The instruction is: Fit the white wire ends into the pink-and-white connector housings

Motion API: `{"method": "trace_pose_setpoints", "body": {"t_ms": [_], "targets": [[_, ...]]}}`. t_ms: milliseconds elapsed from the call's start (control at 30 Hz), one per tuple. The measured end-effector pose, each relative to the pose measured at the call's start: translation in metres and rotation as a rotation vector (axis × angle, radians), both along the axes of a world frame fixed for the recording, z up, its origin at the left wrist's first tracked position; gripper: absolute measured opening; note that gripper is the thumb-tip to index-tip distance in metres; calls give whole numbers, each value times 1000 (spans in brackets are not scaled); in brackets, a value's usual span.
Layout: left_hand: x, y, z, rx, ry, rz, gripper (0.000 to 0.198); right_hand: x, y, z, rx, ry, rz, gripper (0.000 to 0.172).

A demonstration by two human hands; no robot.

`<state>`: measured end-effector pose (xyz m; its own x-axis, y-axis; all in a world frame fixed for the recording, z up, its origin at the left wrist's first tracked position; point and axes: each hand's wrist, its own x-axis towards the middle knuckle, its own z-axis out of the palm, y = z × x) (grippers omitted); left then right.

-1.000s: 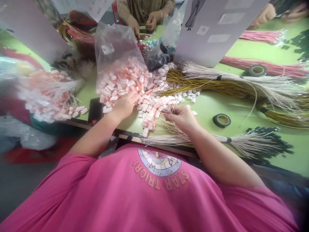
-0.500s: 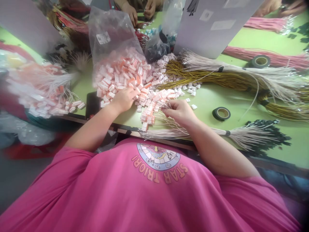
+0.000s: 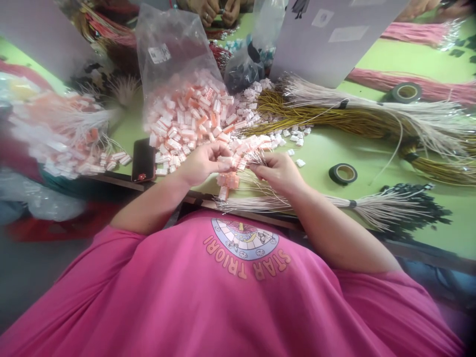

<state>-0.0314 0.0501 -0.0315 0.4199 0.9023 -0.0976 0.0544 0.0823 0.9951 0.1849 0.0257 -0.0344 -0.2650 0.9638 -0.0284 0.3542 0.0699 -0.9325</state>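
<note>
My left hand (image 3: 203,162) is closed in a pinch on a small pink-white plastic connector (image 3: 225,161), held just above the table edge. My right hand (image 3: 278,171) is closed on thin whitish wires (image 3: 256,158) whose ends point at that connector. Both hands nearly touch. Behind them lies a heap of pink-white connectors (image 3: 193,121) spilling from a clear plastic bag (image 3: 169,49). A tied bundle of whitish wires (image 3: 372,210) lies along the table's near edge under my right forearm.
A black phone (image 3: 143,159) lies left of my left hand. Two tape rolls (image 3: 342,173) (image 3: 406,91) sit on the green table (image 3: 327,153). Yellow wire bundles (image 3: 334,121), pink bundles (image 3: 409,89) and a grey board (image 3: 327,39) stand behind. Another person's hands (image 3: 217,10) work opposite. Finished harnesses (image 3: 63,139) pile at left.
My left hand has left the connector heap and come toward my right hand with one connector pinched. My right hand stayed in place on the wires.
</note>
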Motion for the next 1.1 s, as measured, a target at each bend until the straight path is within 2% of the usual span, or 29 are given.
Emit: {"method": "trace_pose_setpoints", "body": {"t_ms": [133, 233, 367, 467, 633, 933, 1100], "targets": [[11, -4, -4, -14, -62, 18, 21, -3, -2, 1, 41, 29, -72, 22], [15, -4, -5, -125, -112, -21, 23, -4, -4, 2, 60, 11, -103, 20], [19, -6, -4, -287, -152, -4, 28, -4, -5, 4, 80, -38, -116, 23], [22, -9, -5, -344, -149, -2, 29, -5, -6, 4, 100, -51, -113, 23], [23, -11, -9, -288, -126, -4, 27, -5, -5, 4, 103, -83, -121, 22], [25, -13, -3, -348, -109, 29, 25, -5, -3, 2, 88, -110, -152, 19], [27, -14, -3, -197, 43, 99, 18, -6, -2, -2, 119, -119, -126, 18]]}}
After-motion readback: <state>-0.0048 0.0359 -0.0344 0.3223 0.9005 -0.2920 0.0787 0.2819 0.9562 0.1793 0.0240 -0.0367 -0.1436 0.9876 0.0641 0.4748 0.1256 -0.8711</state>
